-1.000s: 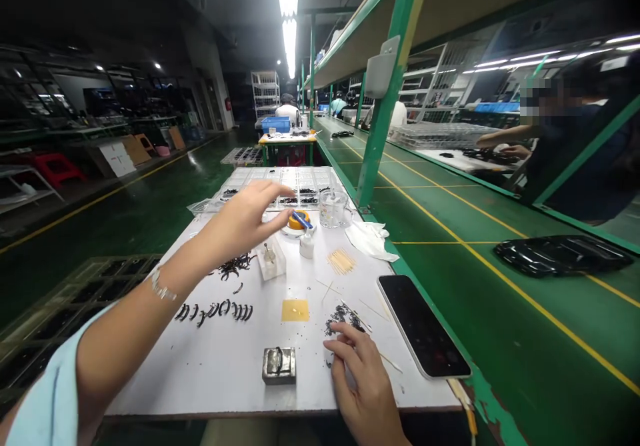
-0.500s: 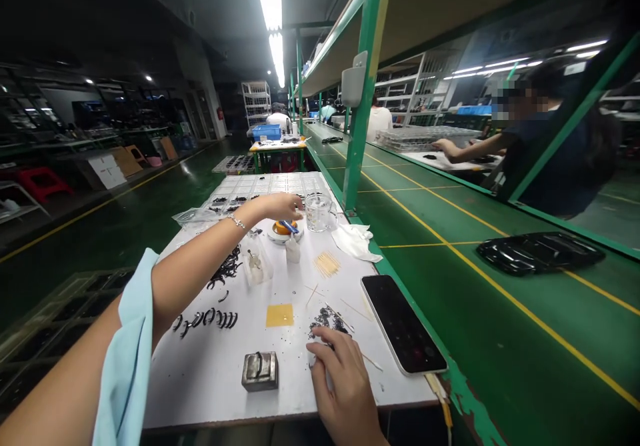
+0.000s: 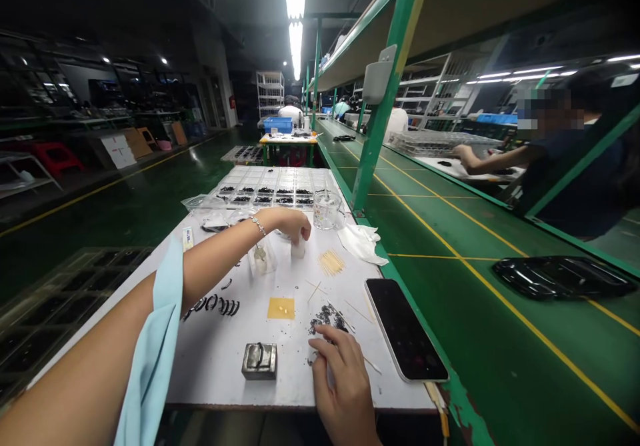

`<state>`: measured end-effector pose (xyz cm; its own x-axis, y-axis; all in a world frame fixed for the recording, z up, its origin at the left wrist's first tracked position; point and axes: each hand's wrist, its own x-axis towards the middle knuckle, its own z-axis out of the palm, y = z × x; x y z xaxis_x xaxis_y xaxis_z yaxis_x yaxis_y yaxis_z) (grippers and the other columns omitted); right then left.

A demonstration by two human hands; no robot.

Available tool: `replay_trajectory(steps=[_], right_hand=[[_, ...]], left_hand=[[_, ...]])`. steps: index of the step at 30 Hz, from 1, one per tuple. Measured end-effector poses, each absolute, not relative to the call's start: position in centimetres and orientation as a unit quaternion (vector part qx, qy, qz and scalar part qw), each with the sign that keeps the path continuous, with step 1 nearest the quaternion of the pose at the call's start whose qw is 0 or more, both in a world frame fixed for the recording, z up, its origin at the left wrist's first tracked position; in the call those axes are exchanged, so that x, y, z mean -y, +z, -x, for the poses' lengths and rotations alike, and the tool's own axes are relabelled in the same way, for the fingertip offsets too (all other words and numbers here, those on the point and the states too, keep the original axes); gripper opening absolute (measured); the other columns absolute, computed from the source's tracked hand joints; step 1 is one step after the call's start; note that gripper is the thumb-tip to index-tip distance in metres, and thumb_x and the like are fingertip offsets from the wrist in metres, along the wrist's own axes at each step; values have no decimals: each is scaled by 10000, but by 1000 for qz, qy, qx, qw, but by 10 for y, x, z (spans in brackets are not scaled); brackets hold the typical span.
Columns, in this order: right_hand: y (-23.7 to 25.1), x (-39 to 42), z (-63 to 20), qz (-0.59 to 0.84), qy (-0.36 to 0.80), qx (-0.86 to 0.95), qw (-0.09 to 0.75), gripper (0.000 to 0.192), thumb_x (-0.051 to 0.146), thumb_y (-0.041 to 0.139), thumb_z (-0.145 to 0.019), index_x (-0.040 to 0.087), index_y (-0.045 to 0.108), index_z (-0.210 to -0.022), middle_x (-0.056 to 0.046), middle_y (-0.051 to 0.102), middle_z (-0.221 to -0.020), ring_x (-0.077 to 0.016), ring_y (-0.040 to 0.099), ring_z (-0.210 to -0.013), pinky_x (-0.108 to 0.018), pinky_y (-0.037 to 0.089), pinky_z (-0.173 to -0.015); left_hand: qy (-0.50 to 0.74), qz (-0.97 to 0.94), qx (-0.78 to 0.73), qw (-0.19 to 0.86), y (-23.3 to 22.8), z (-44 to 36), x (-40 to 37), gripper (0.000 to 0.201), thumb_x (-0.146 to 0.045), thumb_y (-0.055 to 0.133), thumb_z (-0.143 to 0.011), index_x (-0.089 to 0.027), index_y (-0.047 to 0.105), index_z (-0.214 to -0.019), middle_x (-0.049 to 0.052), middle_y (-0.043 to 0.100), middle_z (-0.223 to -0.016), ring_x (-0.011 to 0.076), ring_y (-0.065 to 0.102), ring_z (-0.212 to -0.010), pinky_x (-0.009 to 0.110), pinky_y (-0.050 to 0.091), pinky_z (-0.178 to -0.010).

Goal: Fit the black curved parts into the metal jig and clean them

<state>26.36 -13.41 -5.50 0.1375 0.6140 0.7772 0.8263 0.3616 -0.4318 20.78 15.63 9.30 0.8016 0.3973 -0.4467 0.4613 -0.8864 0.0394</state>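
My left hand [image 3: 295, 225] reaches across the table, its fingers closed at the top of a small whitish bottle [image 3: 299, 250]. Beside that bottle is a clear plastic container [image 3: 261, 259]. Close to the front edge, my right hand [image 3: 344, 376] rests with curved fingers apart, holding nothing I can see. Its fingertips are by a pile of tiny black parts [image 3: 327, 318]. A metal block [image 3: 259, 361] with a curved black piece on top stands to its left. Behind the block lies a yellow square [image 3: 281, 309] with small pale drops on it.
Curved black pieces [image 3: 215, 305] lie in a row at left. Toothpicks [image 3: 331, 263], a white tissue [image 3: 363, 243] and a phone [image 3: 406, 329] are at right. A glass mug [image 3: 327, 211] stands before a compartment tray [image 3: 280, 179]. A green post [image 3: 383, 119] rises beside the table.
My left hand has come down and nearer, from above the orange tape roll to the small bottle. My right hand has hardly moved. The whole view has shifted slightly.
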Motion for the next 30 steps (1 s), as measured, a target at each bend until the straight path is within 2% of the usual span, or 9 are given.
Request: replay_trajectory(steps=[5,8,10,14,16,19,23,25,30], right_hand=[[-55,137,-265,561,-66,648,511,272,34,488,-906,212,659,-1022,-105,693,-1056,-233,673,-989,-409,587,-809],[-56,138,-271,572,12,612,546,294,97,518,-939,228,622,-1181,-105,684,-1113,-222,672,-1013,-404,579,-861],[-55,137,-275,583,87,559,584,374,173,557,-954,257,534,-1317,-110,657,-1206,-200,681,-976,-389,579,-863],[-41,130,-277,564,174,484,647,579,277,670,-912,350,417,-1428,-96,545,-1422,-179,673,-1006,-371,550,-898],[-33,124,-276,551,209,483,648,553,300,718,-881,359,486,-1380,-65,594,-1377,-192,664,-1065,-362,534,-924],[-25,116,-271,550,270,484,625,363,332,738,-867,318,624,-1211,-28,717,-1129,-193,683,-1003,-322,548,-854],[-24,110,-266,548,319,454,627,197,390,730,-867,256,680,-1002,-6,740,-889,-169,685,-812,-287,549,-734],[-26,110,-264,551,325,436,633,201,408,734,-862,247,677,-969,-3,744,-864,-164,687,-810,-289,549,-761],[-33,111,-261,581,314,386,644,295,423,740,-856,256,637,-1076,-9,765,-912,-143,692,-729,-294,567,-722]], left_hand=[[-203,-955,-215,32,93,-210,-149,222,-315,646,-960,-149,660,-1107,86,658,-1160,216,641,-1048,437,544,-938],[-152,-969,-193,15,113,-205,-127,222,-262,702,-906,-146,681,-1095,87,667,-1134,227,631,-1033,437,513,-944],[-115,-980,-162,17,131,-197,-104,263,-203,766,-827,-161,720,-1082,99,690,-1100,241,628,-1000,388,472,-928],[-85,-993,-63,46,156,-175,-48,230,-284,790,-828,-230,750,-1048,46,714,-1043,219,610,-977,333,391,-858],[-78,-996,12,37,159,-166,-26,189,-263,794,-839,-207,750,-1014,37,725,-904,216,598,-970,332,359,-804],[-60,-997,46,19,152,-153,-10,95,-249,770,-872,-173,730,-914,41,702,-816,217,584,-956,346,342,-755],[84,-996,15,35,136,-125,-12,256,-282,746,-894,-139,682,-1096,87,705,-1074,265,529,-1164,370,388,-928],[180,-980,-22,79,124,-102,-15,418,-314,754,-882,-133,612,-1231,101,654,-1235,252,505,-1208,365,393,-1031],[270,-901,-279,192,62,-49,-11,221,-305,695,-929,-208,642,-1121,36,692,-1101,201,611,-1036,320,497,-899]])
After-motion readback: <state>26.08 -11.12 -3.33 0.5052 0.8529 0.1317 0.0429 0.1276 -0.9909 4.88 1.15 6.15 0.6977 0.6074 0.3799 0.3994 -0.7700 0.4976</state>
